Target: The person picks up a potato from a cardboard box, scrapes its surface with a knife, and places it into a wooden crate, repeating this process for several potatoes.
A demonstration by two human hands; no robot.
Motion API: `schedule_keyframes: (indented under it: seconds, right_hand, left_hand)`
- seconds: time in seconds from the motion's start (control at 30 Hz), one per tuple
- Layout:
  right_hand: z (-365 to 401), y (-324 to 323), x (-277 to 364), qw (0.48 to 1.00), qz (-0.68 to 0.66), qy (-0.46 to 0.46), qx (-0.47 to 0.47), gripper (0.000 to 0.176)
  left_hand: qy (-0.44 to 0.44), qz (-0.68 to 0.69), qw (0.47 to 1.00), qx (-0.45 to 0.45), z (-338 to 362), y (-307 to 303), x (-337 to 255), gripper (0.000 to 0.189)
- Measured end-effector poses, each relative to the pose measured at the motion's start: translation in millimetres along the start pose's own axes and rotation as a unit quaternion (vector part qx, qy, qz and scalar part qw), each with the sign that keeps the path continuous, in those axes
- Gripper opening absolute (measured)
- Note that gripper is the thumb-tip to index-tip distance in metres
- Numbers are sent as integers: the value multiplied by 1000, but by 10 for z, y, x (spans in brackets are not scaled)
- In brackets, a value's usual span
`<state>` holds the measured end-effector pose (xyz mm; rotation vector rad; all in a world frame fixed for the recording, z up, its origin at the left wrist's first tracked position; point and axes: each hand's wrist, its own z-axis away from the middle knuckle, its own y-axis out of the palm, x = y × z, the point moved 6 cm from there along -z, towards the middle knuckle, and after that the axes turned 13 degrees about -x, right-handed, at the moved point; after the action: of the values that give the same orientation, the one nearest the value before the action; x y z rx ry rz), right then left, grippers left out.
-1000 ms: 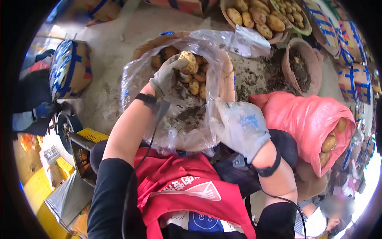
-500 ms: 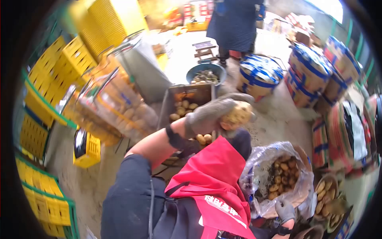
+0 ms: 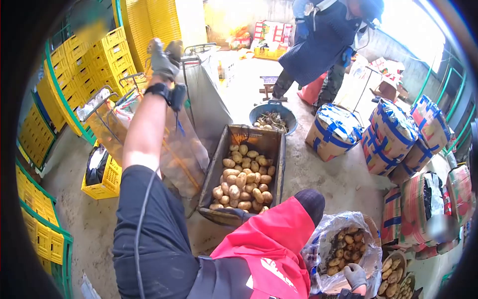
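My left hand (image 3: pixel 165 59), in a grey glove, is stretched far out above the tall frame-held mesh bag (image 3: pixel 181 167). Its fingers are apart and I see nothing in it. My right hand (image 3: pixel 355 276), also gloved, is low at the near edge of a box lined with clear plastic (image 3: pixel 314 249). Its fingers curl down beside the potatoes (image 3: pixel 347 246) inside; what they hold, if anything, is hidden. Between my arms and the co-worker stands a dark crate (image 3: pixel 208 213) with a heap of larger potatoes (image 3: pixel 244 179).
A co-worker (image 3: pixel 318 50) in a dark apron bends behind a blue tub (image 3: pixel 293 124). Taped cartons (image 3: pixel 331 132) stand on the right. Yellow crates (image 3: pixel 107 55) are stacked on the left, with a small yellow crate (image 3: pixel 107 182) on the floor. A basket of potatoes (image 3: pixel 393 274) sits lower right.
My left hand has swung left and away, and the large potato it held is gone from it. My right hand stays by the plastic-lined box. The co-worker now bends forward.
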<state>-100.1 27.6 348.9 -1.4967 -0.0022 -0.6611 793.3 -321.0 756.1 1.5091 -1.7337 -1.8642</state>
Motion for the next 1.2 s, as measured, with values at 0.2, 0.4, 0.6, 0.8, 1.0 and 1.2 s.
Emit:
schedule_keyframes:
  seconds: [0.2, 0.4, 0.6, 0.8, 1.0, 1.2]
  right_hand:
    - [189, -39, 379, 998, 9, -29, 61, 46]
    - [133, -215, -276, 989, 18, -131, -61, 42]
    - [315, -960, -537, 945, 67, -94, -305, 34]
    - [567, -1200, -961, 914, -6, 131, -383, 36]
    - [450, -1167, -1140, 923, -91, 186, -323, 37]
    - [331, -1134, -1352, 932, -56, 236, -271, 36]
  left_hand:
    - [-230, -144, 930, 250, 1741, 61, 1949, 43]
    - [-497, -171, 790, 316, 4051, 224, 3170, 38]
    - [-575, -191, 676, 420, 6016, 480, 3925, 28]
    - [-619, -323, 524, 488, 7369, 17, 5096, 38]
    - [-643, -464, 391, 467, 8525, -854, 6115, 37]
    - [-668, -527, 434, 295, 9431, -1404, 7201, 36]
